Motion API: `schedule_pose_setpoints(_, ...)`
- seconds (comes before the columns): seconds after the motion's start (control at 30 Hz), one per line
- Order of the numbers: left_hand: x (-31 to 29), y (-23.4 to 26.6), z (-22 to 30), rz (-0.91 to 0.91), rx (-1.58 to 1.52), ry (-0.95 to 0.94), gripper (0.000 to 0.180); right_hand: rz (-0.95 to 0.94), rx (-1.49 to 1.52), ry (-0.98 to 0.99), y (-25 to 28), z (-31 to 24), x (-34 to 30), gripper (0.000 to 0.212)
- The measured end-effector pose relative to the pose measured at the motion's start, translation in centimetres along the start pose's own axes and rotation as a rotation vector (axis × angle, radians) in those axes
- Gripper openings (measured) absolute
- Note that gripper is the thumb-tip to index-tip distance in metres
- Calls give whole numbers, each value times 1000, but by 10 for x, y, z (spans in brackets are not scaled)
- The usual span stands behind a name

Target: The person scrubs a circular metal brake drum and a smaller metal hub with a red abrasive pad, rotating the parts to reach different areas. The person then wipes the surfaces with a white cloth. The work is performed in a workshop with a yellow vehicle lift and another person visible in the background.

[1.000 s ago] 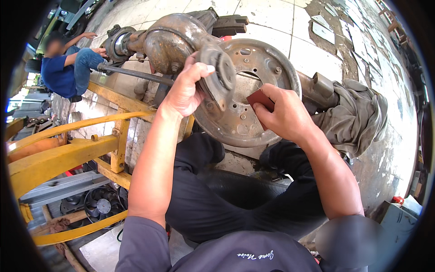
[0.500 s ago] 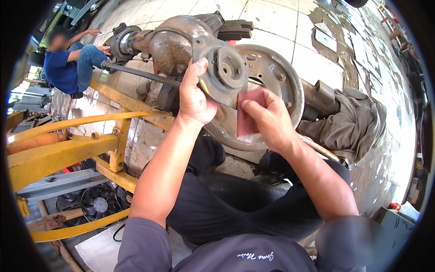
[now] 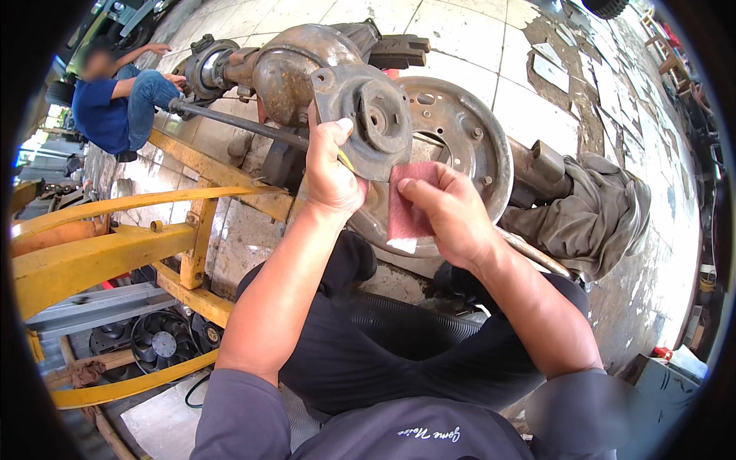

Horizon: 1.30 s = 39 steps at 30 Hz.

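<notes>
Reddish sandpaper, pinched upright in the right hand, lies just right of the rusty hub flange which the left hand grips.

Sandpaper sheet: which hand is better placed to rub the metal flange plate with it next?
Right. The right hand already pinches the reddish sandpaper sheet just under the metal flange plate. The left hand grips the plate's edge and looks needed to steady it.
</notes>
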State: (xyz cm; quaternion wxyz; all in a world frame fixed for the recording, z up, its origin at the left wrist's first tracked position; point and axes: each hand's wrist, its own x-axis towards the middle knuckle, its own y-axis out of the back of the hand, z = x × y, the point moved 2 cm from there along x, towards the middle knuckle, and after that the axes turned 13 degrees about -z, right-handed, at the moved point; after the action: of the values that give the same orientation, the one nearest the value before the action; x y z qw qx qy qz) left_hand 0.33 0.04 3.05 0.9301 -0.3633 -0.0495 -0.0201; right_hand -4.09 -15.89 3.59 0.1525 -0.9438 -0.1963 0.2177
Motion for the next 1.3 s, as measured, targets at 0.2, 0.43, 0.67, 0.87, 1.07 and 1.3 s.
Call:
schedule_pose_setpoints(0.2, -1, 0, 0, -11, -2, -22, 48, -25, 2, -5, 1, -4, 1, 17)
schedule_pose_setpoints(0.43, 0, -3, -1, -31, 8, -16, 49, -23, 9, -13, 5, -2, 2, 17)
schedule_pose_setpoints(0.67, 3, 3, 6, -22, -80, 30, 53, 25, -430, -33, 24, -16, -3, 37)
schedule_pose_setpoints(0.87, 6, 1, 14, -19, -87, 50, 55, 51, -769, 209, 26, -21, -3, 24)
schedule_pose_setpoints(1.07, 5, -2, 16, -33, -68, 61, 55, 137, -1063, 473, 21, -31, -5, 22)
schedule_pose_setpoints(1.3, 4, -2, 13, 81, -116, 72, 54, 181, -1123, 489, 19, -37, -1, 20)
